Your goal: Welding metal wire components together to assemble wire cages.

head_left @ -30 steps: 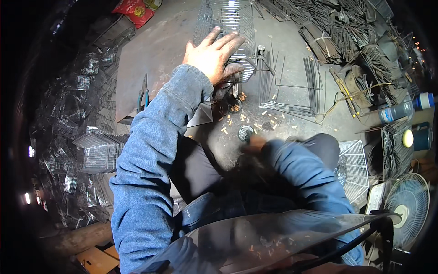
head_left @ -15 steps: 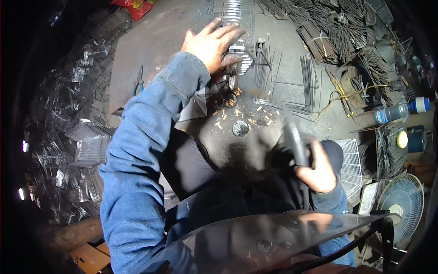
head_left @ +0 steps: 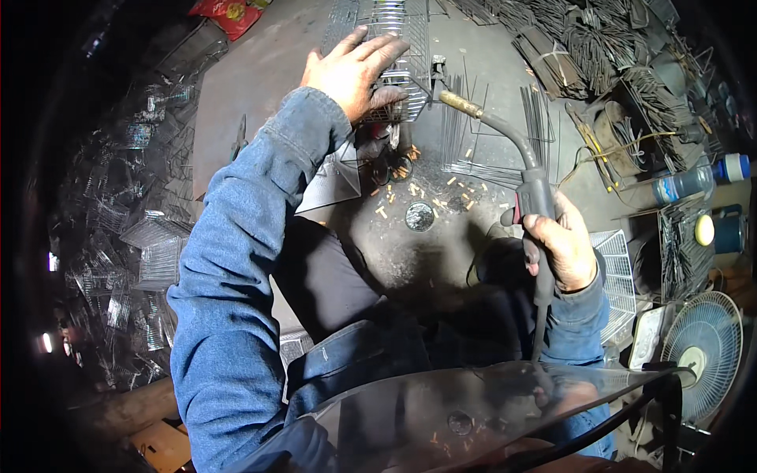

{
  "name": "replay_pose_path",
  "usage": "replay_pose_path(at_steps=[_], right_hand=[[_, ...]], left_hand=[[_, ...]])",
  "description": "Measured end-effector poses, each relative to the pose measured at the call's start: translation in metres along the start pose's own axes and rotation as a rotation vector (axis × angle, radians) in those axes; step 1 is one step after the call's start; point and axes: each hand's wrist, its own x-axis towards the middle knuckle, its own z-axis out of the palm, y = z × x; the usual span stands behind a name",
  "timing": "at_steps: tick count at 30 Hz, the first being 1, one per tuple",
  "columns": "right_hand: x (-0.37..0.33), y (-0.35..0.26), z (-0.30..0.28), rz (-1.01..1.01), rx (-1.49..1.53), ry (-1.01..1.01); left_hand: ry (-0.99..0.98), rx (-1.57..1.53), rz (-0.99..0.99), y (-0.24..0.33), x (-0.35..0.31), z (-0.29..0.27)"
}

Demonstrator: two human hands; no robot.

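My left hand (head_left: 351, 77) lies with stretched fingers on a wire mesh basket (head_left: 414, 47) at the top middle, its thumb near the basket's near end. In my right hand (head_left: 564, 244) is a welding torch (head_left: 535, 189), fingers wrapped round its handle. The torch's curved neck reaches up and left, and its brass-coloured nozzle (head_left: 461, 103) ends close to a small metal clamp-like fixture (head_left: 438, 75) beside the basket. Whether the nozzle touches anything I cannot tell. Beneath the basket's near end stands a dark metal support (head_left: 400, 142), partly hidden.
Thin metal rods (head_left: 536, 122) lie right of the fixture. Small stubs surround a round metal piece (head_left: 419, 216). Pliers (head_left: 240, 138) lie on the left sheet. Wire baskets (head_left: 158, 248) crowd the left; rod bundles (head_left: 552, 67), a bottle (head_left: 684, 186) and a fan (head_left: 702, 347) stand right. A clear visor (head_left: 473, 402) crosses below.
My right hand has raised the torch, and its nozzle has swung up and forward to the fixture by the basket. My left hand and the basket have shifted slightly left in view.
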Motion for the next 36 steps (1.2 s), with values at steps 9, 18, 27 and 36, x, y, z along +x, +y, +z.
replay_pose_path(at_steps=[9,18,27,36], right_hand=[[0.009,0.004,0.003,0.008,-0.020,-0.021],[0.013,0.004,0.004,0.010,-0.082,-0.050],[0.012,0.002,0.008,0.016,-0.086,-0.018],[0.009,0.007,0.015,-0.112,-0.327,0.057]], left_hand=[[-0.022,-0.014,-0.007,0.000,0.000,0.000],[-0.094,0.027,-0.034,-0.003,-0.001,-0.001],[-0.122,0.081,-0.014,-0.012,0.005,0.007],[-0.063,0.011,-0.023,-0.004,-0.001,-0.001]])
